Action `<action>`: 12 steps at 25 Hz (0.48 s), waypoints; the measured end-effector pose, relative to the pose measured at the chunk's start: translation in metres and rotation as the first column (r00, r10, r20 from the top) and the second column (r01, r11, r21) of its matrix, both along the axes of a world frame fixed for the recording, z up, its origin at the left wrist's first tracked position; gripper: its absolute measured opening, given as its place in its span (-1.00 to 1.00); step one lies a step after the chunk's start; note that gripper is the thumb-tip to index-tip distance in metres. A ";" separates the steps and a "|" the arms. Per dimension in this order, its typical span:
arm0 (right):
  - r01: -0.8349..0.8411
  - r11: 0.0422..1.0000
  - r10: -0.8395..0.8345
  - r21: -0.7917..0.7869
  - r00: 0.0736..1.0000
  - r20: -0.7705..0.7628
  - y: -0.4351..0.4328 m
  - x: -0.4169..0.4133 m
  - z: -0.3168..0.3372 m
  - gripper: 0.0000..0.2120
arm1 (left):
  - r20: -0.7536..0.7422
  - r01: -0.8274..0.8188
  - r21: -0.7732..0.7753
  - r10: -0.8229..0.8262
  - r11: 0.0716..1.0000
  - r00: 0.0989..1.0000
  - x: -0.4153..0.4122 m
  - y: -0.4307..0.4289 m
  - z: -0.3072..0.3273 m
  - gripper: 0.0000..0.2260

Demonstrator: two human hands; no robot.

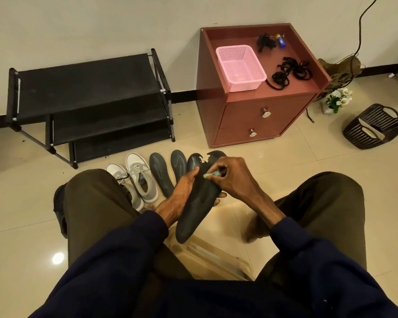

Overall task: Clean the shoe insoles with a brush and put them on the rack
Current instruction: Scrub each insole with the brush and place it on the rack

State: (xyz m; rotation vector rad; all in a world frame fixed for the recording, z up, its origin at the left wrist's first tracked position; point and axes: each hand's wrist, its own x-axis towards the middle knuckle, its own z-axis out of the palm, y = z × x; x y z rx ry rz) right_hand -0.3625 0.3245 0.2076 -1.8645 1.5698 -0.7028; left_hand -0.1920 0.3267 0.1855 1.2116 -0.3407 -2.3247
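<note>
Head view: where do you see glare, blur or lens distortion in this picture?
Head view: a bright glare spot on the floor at lower left. Head view: the cabinet and rack lean outward and the skirting bends, a wide-angle effect. Head view: the brush in the right hand is slightly blurred; the insole in the left hand looks sharp.

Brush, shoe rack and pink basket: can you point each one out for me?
brush (213,175): head view, its visible green part.
shoe rack (85,86): head view, top shelf.
pink basket (246,84): head view, front wall.
</note>
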 end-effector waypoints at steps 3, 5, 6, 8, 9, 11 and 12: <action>0.161 0.977 -0.170 -0.138 0.984 -0.052 -0.009 -0.013 -0.003 -0.93 | -0.032 -0.015 0.041 0.016 0.999 0.999 0.000 -0.002 -0.003 -0.44; 0.138 0.985 -0.140 -0.103 0.990 -0.016 -0.007 -0.015 -0.003 -0.93 | -0.051 0.011 0.042 -0.009 0.999 0.999 -0.001 0.000 -0.003 -0.42; 0.085 0.995 -0.086 -0.057 0.996 -0.006 -0.005 -0.012 -0.001 -0.92 | -0.062 0.019 0.043 -0.016 0.999 0.998 -0.002 0.001 -0.003 -0.43; 0.055 0.998 -0.055 -0.032 0.998 -0.014 -0.006 -0.008 0.000 -0.92 | -0.068 0.017 0.043 -0.015 0.999 0.998 -0.002 0.000 -0.006 -0.43; 0.097 0.993 -0.098 -0.064 0.995 -0.014 -0.009 -0.010 -0.002 -0.92 | -0.066 0.009 0.046 -0.005 0.999 0.998 -0.002 -0.002 -0.006 -0.43; 0.173 0.978 -0.178 -0.117 0.984 -0.034 -0.011 -0.016 -0.003 -0.92 | -0.054 0.007 0.071 -0.004 0.997 0.999 -0.002 -0.001 -0.004 -0.41; 0.164 0.981 -0.168 -0.107 0.985 -0.029 -0.009 -0.016 -0.003 -0.92 | -0.045 0.011 0.075 -0.008 0.997 0.999 -0.002 -0.001 -0.002 -0.41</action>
